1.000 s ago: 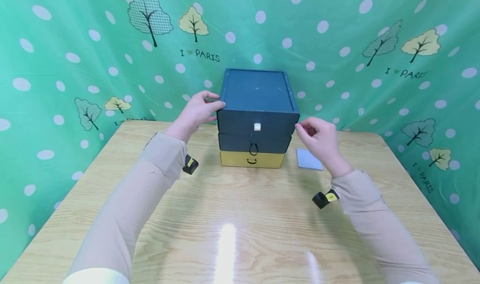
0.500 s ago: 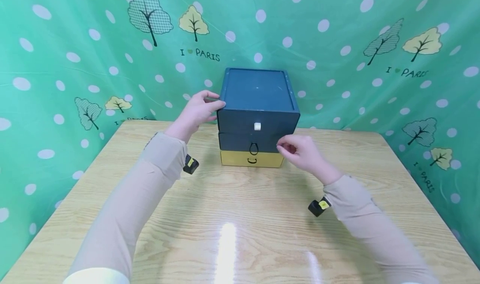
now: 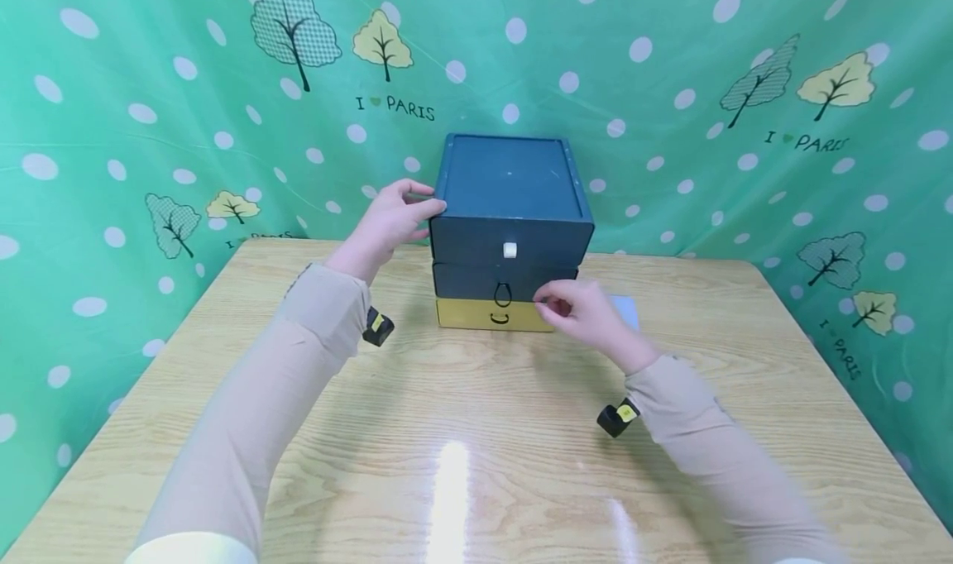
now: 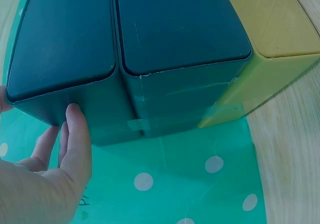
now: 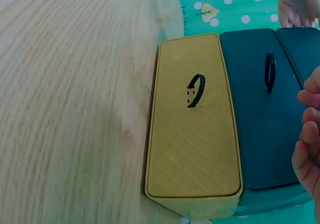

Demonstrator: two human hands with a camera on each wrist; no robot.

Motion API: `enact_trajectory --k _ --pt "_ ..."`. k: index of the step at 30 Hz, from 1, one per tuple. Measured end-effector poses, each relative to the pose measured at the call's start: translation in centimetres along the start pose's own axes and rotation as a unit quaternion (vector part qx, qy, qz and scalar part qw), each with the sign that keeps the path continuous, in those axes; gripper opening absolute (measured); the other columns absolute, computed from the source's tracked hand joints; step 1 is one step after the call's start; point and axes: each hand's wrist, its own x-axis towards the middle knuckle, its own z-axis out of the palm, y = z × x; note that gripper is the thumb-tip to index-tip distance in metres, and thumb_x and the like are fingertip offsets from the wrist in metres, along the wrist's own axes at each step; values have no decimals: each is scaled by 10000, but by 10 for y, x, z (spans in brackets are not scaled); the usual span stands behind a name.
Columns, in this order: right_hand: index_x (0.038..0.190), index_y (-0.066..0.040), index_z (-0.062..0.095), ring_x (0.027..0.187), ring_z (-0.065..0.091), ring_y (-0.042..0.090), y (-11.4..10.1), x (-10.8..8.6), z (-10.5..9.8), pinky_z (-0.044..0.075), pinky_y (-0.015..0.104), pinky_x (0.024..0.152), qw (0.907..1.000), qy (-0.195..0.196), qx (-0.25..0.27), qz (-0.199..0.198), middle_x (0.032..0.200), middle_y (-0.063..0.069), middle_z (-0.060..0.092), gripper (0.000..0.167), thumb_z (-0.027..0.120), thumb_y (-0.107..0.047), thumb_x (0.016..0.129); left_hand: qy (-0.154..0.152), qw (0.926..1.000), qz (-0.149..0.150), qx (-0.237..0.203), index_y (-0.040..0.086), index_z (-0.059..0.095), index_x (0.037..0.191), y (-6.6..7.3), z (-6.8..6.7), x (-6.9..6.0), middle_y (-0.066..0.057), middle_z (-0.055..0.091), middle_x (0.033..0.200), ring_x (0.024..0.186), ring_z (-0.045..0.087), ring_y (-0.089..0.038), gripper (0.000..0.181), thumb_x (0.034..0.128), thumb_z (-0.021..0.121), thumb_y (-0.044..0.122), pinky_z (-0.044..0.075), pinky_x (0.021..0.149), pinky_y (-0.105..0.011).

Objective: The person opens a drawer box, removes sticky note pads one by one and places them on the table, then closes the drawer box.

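Observation:
A stack of three drawers stands at the back of the table. The top dark blue drawer (image 3: pixel 469 239) has a white knob (image 3: pixel 510 250). Below it, the middle dark blue drawer (image 3: pixel 465 280) bears a black loop handle (image 3: pixel 503 294). The yellow bottom drawer (image 3: pixel 465 313) has a black handle (image 5: pixel 200 90). All fronts look closed. My left hand (image 3: pixel 390 221) rests on the stack's upper left corner, fingers against its side (image 4: pixel 115 109). My right hand (image 3: pixel 584 312), loosely bent and holding nothing, hovers before the lower right of the drawer fronts, right of the loop handle.
A light blue flat square (image 3: pixel 626 310) lies right of the stack, partly hidden by my right hand. The wooden table (image 3: pixel 357 432) extends toward me. A green dotted curtain (image 3: pixel 670 117) hangs close behind the stack.
My right hand has moved left and down, from the top drawer's right edge to before the lower drawers, and now partly covers the blue square. My left hand has stayed put.

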Motion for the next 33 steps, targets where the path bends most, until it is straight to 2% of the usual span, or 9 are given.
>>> enact_trajectory --k 8,16,24,33 --pt "968 -33 682 553 420 58 -6 5 8 404 196 488 9998 -185 -99 47 627 -15 529 148 706 -60 825 -10 10000 -40 -7 58 400 1362 -1 0 0 -127 400 1403 1270 464 -242 464 958 559 220 459 1049 -370" --pt "978 -45 677 545 403 62 -11 12 14 398 208 496 9995 -253 -185 -38 607 -27 485 175 731 -75 814 -9 10000 26 -35 52 402 1366 -2 -1 2 -130 404 1399 1267 464 -246 472 953 563 217 467 1040 -369" --pt "983 -67 703 552 401 59 -17 18 18 406 217 511 9980 -507 -379 53 613 -33 503 151 715 -111 840 -6 10000 32 -20 55 407 1364 -3 -1 3 -131 415 1384 1258 471 -245 471 952 565 219 468 1038 -368" --pt "919 -63 715 542 409 73 -17 22 22 394 207 503 9968 -421 -656 -151 607 -24 517 92 713 -95 832 21 10000 16 -53 56 409 1364 -2 -1 1 -128 413 1392 1260 472 -243 470 952 568 219 467 1040 -367"
